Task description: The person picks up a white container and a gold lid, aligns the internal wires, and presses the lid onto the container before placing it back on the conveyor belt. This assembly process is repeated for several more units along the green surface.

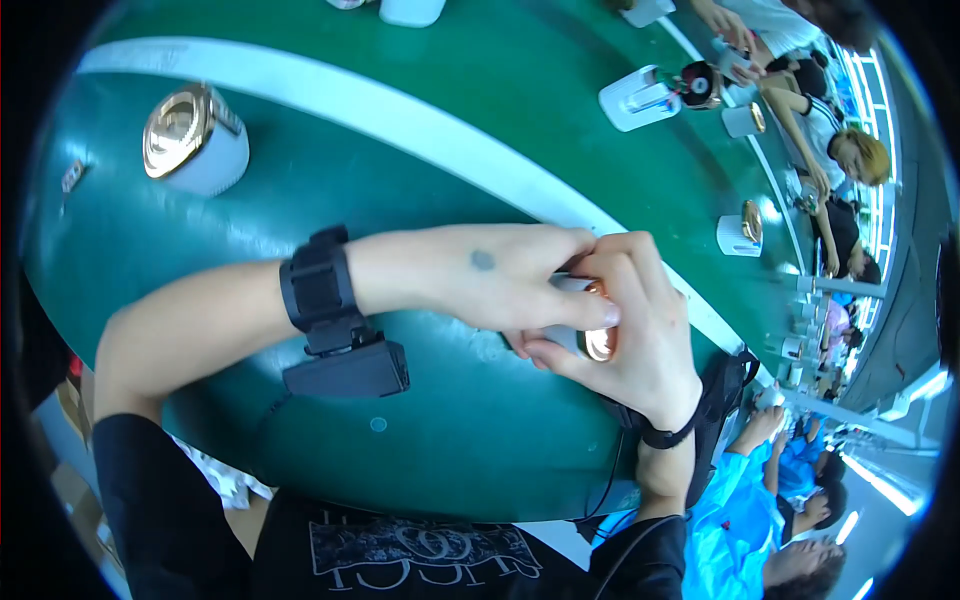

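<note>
The near edge of the green table (470, 435) curves close along my black shirt (420, 560), and bare green top spreads between that edge and my wrists, with more of it to my left. Beyond my knuckles runs a white strip (400, 110), slanting down to the right; a black bag (722, 405) crowds my right wrist at that side. The pot (598, 345) is between my two hands, just short of the strip, its shiny gold end showing among my fingers. My left hand (500, 265) is closed about it, thumb lying across the gold, and my right hand (645, 325) curls round from the other side, holding it too. Much of its pale wall is hidden by my grip. Well apart to the left stands another white pot, the spare (215, 155), gold top showing; what it contains I can't tell. Across the strip are a white tub (640, 98) and a far pot (738, 236), contents too small to make out.
</note>
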`<state>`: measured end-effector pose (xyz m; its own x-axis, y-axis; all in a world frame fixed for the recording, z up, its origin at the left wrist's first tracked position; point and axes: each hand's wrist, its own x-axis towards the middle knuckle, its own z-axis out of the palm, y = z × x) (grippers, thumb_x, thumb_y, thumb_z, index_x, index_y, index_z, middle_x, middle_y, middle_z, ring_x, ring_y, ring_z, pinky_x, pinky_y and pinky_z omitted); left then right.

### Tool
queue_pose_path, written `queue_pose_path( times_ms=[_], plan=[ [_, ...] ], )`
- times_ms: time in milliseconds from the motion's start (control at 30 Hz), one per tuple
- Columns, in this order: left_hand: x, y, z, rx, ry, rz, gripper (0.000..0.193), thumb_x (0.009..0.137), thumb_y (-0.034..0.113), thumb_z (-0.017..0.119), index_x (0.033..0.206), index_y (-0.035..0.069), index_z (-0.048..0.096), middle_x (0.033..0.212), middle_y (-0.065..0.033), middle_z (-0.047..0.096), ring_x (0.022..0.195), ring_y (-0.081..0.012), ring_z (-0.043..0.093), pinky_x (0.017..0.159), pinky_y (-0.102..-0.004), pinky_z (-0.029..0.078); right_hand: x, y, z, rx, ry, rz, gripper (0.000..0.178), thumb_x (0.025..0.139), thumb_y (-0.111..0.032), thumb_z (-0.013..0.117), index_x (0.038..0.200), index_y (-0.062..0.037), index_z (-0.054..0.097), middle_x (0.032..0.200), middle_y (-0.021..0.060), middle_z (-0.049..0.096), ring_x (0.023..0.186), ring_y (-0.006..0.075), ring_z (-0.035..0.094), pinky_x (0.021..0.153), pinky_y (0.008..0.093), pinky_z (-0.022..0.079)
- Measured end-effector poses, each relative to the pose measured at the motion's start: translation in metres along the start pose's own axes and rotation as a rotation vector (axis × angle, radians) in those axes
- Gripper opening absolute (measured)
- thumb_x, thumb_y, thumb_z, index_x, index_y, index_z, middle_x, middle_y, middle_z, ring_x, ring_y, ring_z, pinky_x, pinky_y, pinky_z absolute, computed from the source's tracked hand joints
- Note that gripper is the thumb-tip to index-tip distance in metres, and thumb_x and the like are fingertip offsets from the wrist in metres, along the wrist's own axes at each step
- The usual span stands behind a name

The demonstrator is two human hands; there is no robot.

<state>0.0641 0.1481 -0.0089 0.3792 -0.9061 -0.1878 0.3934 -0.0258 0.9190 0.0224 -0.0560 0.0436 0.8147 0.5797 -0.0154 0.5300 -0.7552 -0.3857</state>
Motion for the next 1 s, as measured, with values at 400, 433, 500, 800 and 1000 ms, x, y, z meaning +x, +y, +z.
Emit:
queue_pose_path(
  times_ms=[400, 433, 500, 800, 1000],
  plan=[
    [0.01, 0.014, 0.01, -0.119, 0.328, 0.149, 0.061, 0.103, 0.044, 0.065, 0.146, 0.005, 0.046, 0.133, -0.0121, 0.063, 0.088, -0.0213, 0.075, 0.078, -0.0323, 0.064, -0.045, 0.095, -0.055, 0.017, 0.415, 0.294, 0.075, 0.085, -0.012, 0.075, 0.153, -0.0088, 0.044, 0.146, 0.0187, 0.051, 0.133, 0.0304, 0.053, 0.104, 0.0437, 0.048],
    [0.019, 0.013, 0.002, -0.058, 0.39, 0.24, 0.062, 0.104, 0.043, 0.062, 0.147, 0.004, 0.042, 0.137, -0.0138, 0.059, 0.085, -0.0224, 0.075, 0.077, -0.032, 0.064, -0.057, 0.137, -0.067, -0.385, 0.609, 0.243, 0.074, 0.087, -0.018, 0.076, 0.153, -0.0093, 0.044, 0.148, 0.0223, 0.049, 0.133, 0.0372, 0.052, 0.105, 0.0472, 0.048],
    [0.045, 0.021, -0.007, -0.089, 0.472, 0.292, 0.06, 0.106, 0.042, 0.058, 0.147, 0.002, 0.04, 0.142, -0.0154, 0.054, 0.085, -0.0235, 0.075, 0.075, -0.0312, 0.064, -0.092, 0.226, -0.071, -0.659, 0.716, 0.503, 0.068, 0.092, -0.033, 0.075, 0.15, -0.0084, 0.048, 0.143, 0.0229, 0.052, 0.13, 0.0421, 0.053, 0.101, 0.05, 0.05],
    [0.022, 0.009, 0.015, 0.332, 0.984, 0.478, 0.05, 0.103, 0.027, 0.063, 0.143, 0.004, 0.043, 0.137, -0.016, 0.054, 0.081, -0.0174, 0.071, 0.064, -0.0316, 0.059, -0.081, 0.317, -0.052, -0.567, 0.44, 0.8, 0.04, 0.11, -0.035, 0.049, 0.134, -0.0047, 0.058, 0.126, 0.0178, 0.061, 0.108, 0.033, 0.064, 0.086, 0.0464, 0.052],
    [0.023, -0.02, 0.051, 0.887, 0.466, 0.717, 0.063, 0.092, 0.016, 0.072, 0.145, 0.003, 0.04, 0.142, -0.0185, 0.048, 0.11, -0.0275, 0.064, 0.083, -0.0406, 0.057, -0.08, 0.267, -0.07, -0.268, 0.921, 0.484, 0.041, 0.112, -0.034, 0.046, 0.112, 0.0029, 0.062, 0.099, 0.017, 0.063, 0.093, 0.0329, 0.065, 0.08, 0.0424, 0.05]
  ],
)
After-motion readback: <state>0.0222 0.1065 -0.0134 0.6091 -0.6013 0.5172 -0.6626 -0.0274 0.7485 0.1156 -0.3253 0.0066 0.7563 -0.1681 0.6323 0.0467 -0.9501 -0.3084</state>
